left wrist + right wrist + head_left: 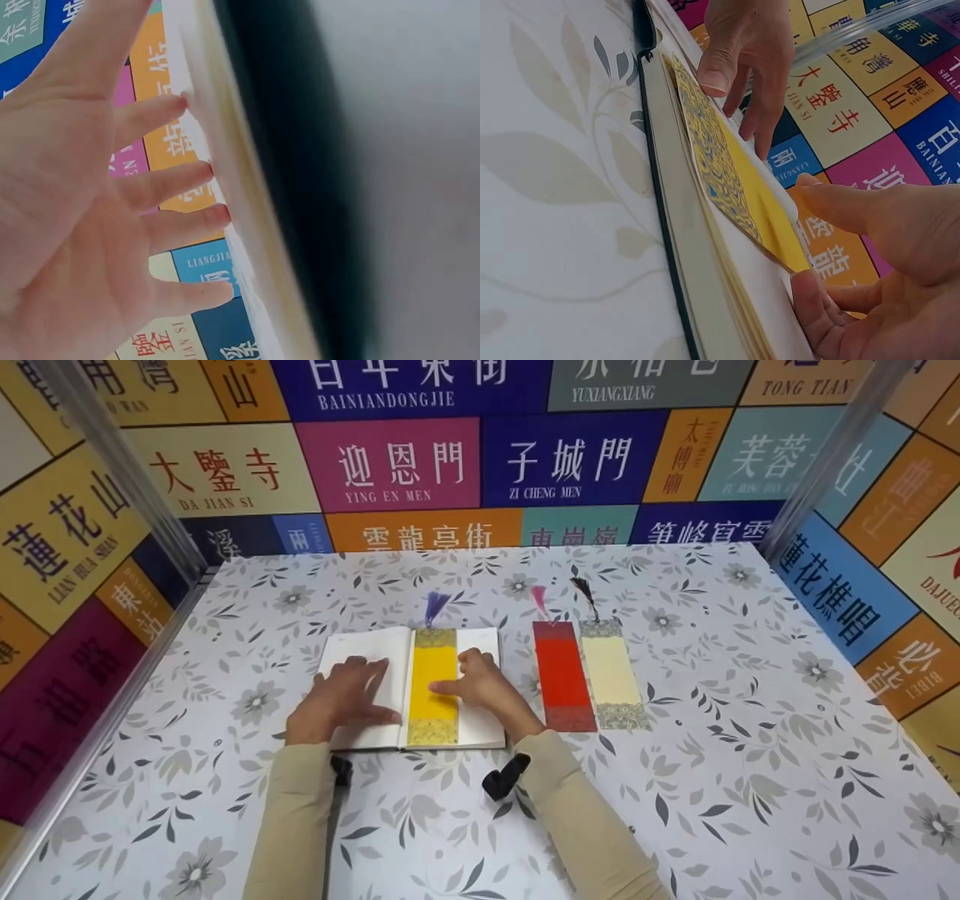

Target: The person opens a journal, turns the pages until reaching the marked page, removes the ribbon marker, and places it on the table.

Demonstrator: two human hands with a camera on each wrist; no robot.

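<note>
An open book (487, 735) with white pages lies on the table. A yellow bookmark (431, 675) with patterned ends and a purple tassel (435, 605) lies along the right page, beside the centre fold. My left hand (337, 697) rests on the left page with fingers spread; its fingertips (206, 172) touch the paper in the left wrist view. My right hand (480, 682) is at the bookmark's right edge, thumb (832, 201) stretched over the yellow part, other fingers bent against the right page. A gap shows between thumb and fingers.
To the right of the book lie a red bookmark (564, 675) with a pink tassel and a cream bookmark (613, 671) with a black tassel. The table (720, 780) has a floral cover. Panels with large lettering (397, 461) stand behind and at both sides.
</note>
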